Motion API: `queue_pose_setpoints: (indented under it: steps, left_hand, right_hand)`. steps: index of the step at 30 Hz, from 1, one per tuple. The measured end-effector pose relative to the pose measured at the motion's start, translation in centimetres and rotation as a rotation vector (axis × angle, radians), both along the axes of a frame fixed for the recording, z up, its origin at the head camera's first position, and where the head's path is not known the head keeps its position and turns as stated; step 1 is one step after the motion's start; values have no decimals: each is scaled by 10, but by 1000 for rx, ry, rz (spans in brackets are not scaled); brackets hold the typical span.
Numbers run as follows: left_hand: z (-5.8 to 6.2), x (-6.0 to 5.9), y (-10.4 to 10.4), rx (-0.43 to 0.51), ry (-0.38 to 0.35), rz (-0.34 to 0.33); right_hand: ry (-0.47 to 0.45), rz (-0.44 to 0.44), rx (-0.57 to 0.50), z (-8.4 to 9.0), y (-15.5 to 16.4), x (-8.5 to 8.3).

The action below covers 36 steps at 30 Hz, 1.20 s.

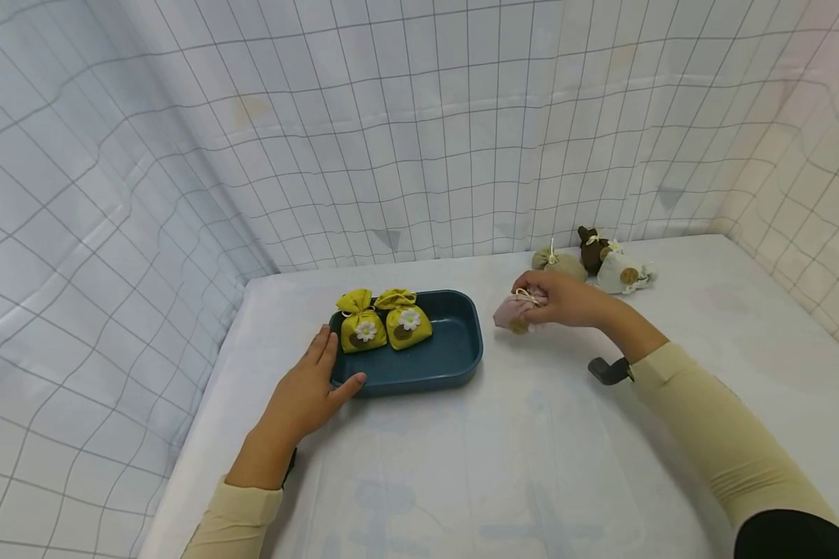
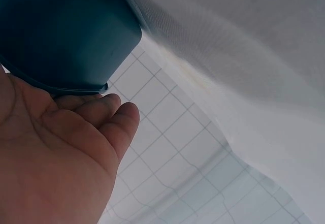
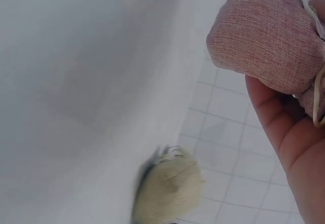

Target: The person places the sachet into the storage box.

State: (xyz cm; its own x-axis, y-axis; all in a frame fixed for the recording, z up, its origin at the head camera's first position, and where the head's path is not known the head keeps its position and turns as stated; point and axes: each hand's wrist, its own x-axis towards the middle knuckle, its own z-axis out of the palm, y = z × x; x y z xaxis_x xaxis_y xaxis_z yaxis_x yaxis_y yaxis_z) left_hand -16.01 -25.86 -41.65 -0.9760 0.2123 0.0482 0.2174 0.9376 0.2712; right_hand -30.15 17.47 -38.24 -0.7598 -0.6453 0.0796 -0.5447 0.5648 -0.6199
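Note:
In the head view, a dark blue tray (image 1: 454,345) holds two yellow cloth pouches (image 1: 363,322), each with a white flower, side by side at its left end. My left hand (image 1: 308,388) rests against the tray's left end, fingers fairly straight along the wall and thumb by the front rim. The left wrist view shows those fingertips (image 2: 109,112) touching the tray's rim. Right of the tray, my right hand (image 1: 562,299) grips a pink cloth pouch (image 1: 510,310) near its tied neck. The right wrist view shows the pink pouch (image 3: 266,36) held off the table.
Behind the right hand sit a beige pouch (image 1: 562,264), a dark brown pouch (image 1: 590,252) and a white pouch (image 1: 615,273), close together. The white table (image 1: 461,466) ends at a grid-patterned curtain (image 1: 419,155) at the back and sides.

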Motion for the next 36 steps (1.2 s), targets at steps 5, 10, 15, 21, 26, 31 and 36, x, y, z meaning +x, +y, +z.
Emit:
queue_pose_setpoints:
  steps: [5,10,15,21,26,31,36]
  left_hand:
    - [0,0,0,0,3,-3]
    - [-2,-1,-1,-14,19,-13]
    - [-2,-1,-1,-18,31,-19]
    - [0,-1,-1,-29,42,-21]
    - [0,-1,-1,-23,37,-23]
    - [0,-2,-1,-20,36,-20]
    - [-2,-1,-2,-21,44,-18]
  right_hand:
    - [-4,27,5,16,-8,1]
    - [24,56,55,33,-16,0]
    - [-7,100,53,46,-26,-4]
    - [-9,143,56,56,-39,-8]
    - [-44,148,87,62,-50,-10]
    - [-61,188,108,64,-61,-14]
    - [-73,216,130,67,-73,-16]
